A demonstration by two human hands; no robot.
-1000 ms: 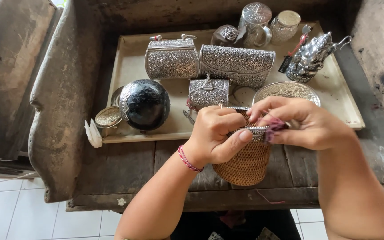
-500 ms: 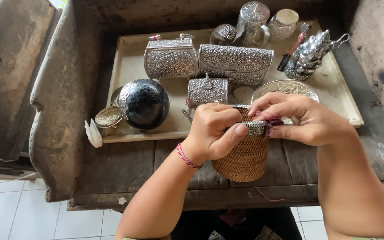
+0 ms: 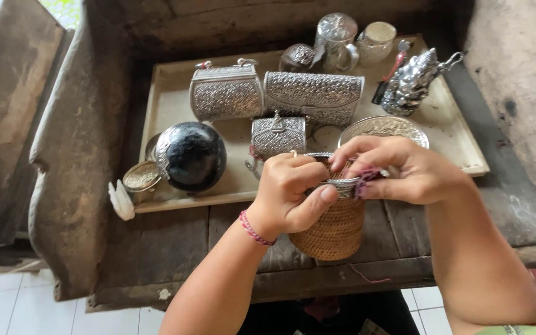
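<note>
1. A small woven basket with a silver-coloured metal rim is held just above the front edge of the dark wooden table, in front of the pale tray.
2. The work appears to be in its middle: the rim is already seated on the basket's mouth, and it is being pressed or rubbed at the near side; how much of the rim has been treated cannot be told.
3. The left hand is closed around the basket's upper part, the thumb laid flat along the metal rim and the fingers curled over the top edge.
4. The right hand is pinched shut on a small purplish scrap, perhaps cloth, which is pressed against the rim just beside the left thumb. What the scrap is cannot be made out with certainty.
5. Left untouched on the tray are an embossed silver purse, a long embossed clutch, a smaller silver box, a black round vessel, an ornate dish and a silver figurine.
</note>
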